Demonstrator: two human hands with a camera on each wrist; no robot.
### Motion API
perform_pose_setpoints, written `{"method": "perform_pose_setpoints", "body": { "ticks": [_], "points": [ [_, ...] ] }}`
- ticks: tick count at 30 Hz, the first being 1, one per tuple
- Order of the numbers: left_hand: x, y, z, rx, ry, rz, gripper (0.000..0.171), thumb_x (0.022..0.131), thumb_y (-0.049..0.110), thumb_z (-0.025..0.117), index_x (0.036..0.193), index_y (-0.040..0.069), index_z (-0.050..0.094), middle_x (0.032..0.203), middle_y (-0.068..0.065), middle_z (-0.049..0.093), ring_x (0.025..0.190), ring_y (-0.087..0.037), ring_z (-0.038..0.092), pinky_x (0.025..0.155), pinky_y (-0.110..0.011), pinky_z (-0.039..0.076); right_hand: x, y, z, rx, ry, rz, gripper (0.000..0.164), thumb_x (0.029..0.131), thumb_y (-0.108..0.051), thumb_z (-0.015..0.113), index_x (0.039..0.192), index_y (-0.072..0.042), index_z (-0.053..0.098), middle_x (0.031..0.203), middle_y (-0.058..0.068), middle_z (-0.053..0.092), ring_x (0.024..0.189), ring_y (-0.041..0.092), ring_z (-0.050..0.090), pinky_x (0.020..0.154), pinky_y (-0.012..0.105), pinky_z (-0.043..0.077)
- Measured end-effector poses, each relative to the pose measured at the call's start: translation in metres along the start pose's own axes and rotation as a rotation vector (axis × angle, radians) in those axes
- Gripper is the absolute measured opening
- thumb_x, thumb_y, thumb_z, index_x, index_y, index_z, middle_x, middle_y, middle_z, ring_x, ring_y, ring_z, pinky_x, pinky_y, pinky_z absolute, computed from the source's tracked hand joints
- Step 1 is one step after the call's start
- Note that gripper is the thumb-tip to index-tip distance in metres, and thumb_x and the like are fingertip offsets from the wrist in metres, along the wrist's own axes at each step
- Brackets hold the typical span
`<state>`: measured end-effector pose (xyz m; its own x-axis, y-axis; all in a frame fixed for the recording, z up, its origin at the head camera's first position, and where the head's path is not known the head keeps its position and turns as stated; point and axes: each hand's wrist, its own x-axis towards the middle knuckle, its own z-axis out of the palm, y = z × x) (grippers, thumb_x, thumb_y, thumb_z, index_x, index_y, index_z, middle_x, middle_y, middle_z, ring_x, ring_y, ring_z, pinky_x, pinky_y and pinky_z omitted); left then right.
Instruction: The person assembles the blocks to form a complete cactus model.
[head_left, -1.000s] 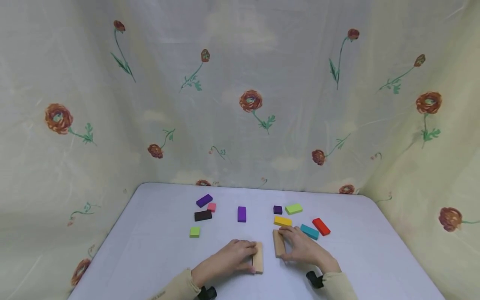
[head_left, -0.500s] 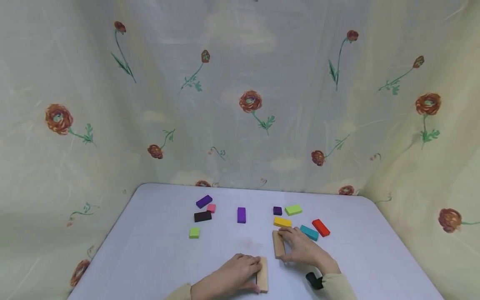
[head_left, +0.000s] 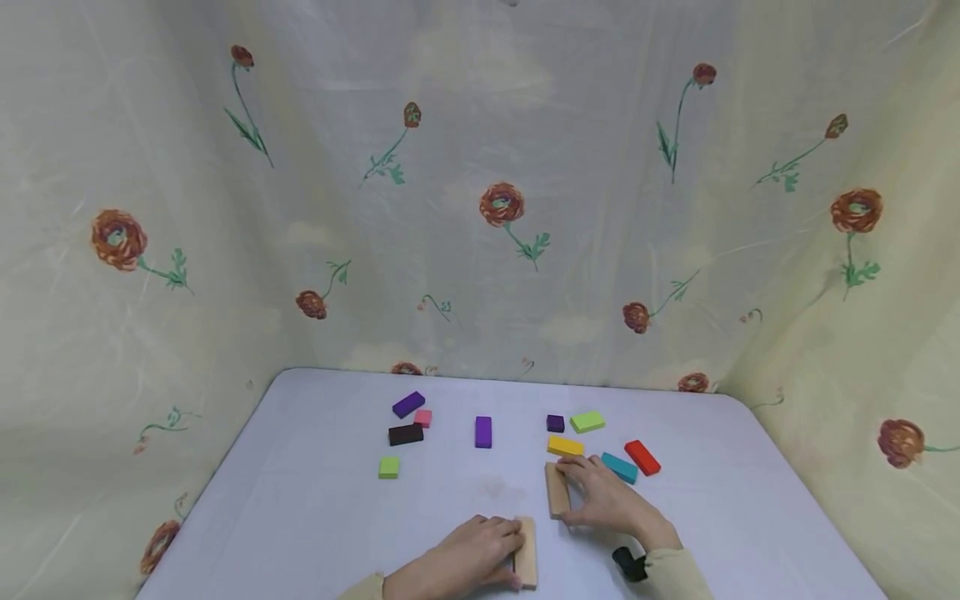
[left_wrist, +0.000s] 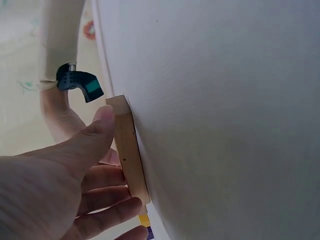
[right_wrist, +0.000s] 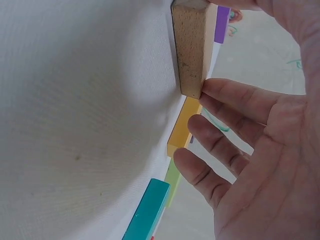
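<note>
My left hand (head_left: 480, 554) pinches a long plain wooden block (head_left: 526, 552) by its two ends, thumb at the near end and fingertips at the far one. In the left wrist view this wooden block (left_wrist: 129, 150) lies along the white tabletop. Farther forward and to the right, my right hand (head_left: 606, 497) spans a second wooden block (head_left: 557, 490), again thumb and fingers at opposite ends. The right wrist view shows that block (right_wrist: 192, 47) with an index fingertip on its end; the other fingers are spread off it. A gap separates the two wooden blocks.
Behind the right hand lie a yellow block (head_left: 566, 446), a teal block (head_left: 619, 467), a red block (head_left: 642, 457), a lime block (head_left: 587, 422) and a dark purple cube (head_left: 555, 423). A purple block (head_left: 483, 432), black block (head_left: 406, 434) and green block (head_left: 388, 467) lie farther left.
My left hand has drawn its wooden block toward the near side of the table and slightly right. The right hand and its block have stayed in place.
</note>
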<state>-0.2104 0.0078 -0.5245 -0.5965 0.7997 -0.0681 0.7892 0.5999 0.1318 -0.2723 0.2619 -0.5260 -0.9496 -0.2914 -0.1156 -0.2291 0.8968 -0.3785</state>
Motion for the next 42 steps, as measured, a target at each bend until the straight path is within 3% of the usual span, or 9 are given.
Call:
{"method": "perform_pose_setpoints", "body": {
  "ticks": [12, 19, 26, 31, 42],
  "points": [
    [-0.002, 0.0, -0.004, 0.003, 0.066, 0.056, 0.039, 0.085, 0.05, 0.064, 0.111, 0.022, 0.069, 0.107, 0.013, 0.065, 0.095, 0.002, 0.058, 0.081, -0.018, 0.047, 0.001, 0.001, 0.0, 0.008, 0.032, -0.031, 0.077, 0.068, -0.054, 0.081, 0.132, -0.017, 0.059, 0.135, 0.0, 0.057, 0.125, 0.029, 0.045, 0.1, 0.056, 0.042],
    [-0.003, -0.001, -0.003, 0.041, 0.109, 0.087, 0.039, 0.085, 0.051, 0.064, 0.109, 0.021, 0.07, 0.107, 0.013, 0.066, 0.094, 0.002, 0.059, 0.079, -0.016, 0.047, 0.006, -0.003, 0.003, 0.013, 0.035, -0.013, 0.082, 0.071, -0.054, 0.079, 0.137, -0.013, 0.053, 0.142, 0.007, 0.051, 0.136, 0.04, 0.038, 0.104, 0.063, 0.034],
    [-0.002, 0.0, -0.002, 0.038, 0.086, 0.063, 0.037, 0.084, 0.05, 0.066, 0.107, 0.022, 0.07, 0.102, 0.014, 0.065, 0.086, 0.003, 0.056, 0.075, -0.015, 0.046, 0.012, -0.008, 0.007, 0.003, 0.044, -0.013, 0.081, 0.071, -0.053, 0.079, 0.136, -0.013, 0.054, 0.142, 0.009, 0.049, 0.129, 0.029, 0.044, 0.1, 0.056, 0.042],
    [-0.001, 0.001, -0.001, 0.055, 0.086, 0.06, 0.035, 0.084, 0.051, 0.065, 0.104, 0.023, 0.07, 0.094, 0.016, 0.062, 0.077, 0.004, 0.05, 0.068, -0.014, 0.042, 0.019, -0.013, 0.007, -0.008, 0.042, -0.029, 0.081, 0.072, -0.053, 0.078, 0.137, -0.011, 0.053, 0.142, 0.01, 0.049, 0.13, 0.029, 0.044, 0.102, 0.055, 0.042],
    [-0.001, 0.001, 0.001, 0.048, 0.106, 0.055, 0.036, 0.084, 0.051, 0.066, 0.104, 0.022, 0.07, 0.101, 0.014, 0.064, 0.081, 0.003, 0.053, 0.068, -0.013, 0.042, 0.032, -0.02, 0.009, 0.016, 0.051, -0.083, 0.08, 0.073, -0.051, 0.079, 0.136, -0.007, 0.054, 0.14, 0.01, 0.048, 0.126, 0.026, 0.045, 0.101, 0.051, 0.044]
  ]
}}
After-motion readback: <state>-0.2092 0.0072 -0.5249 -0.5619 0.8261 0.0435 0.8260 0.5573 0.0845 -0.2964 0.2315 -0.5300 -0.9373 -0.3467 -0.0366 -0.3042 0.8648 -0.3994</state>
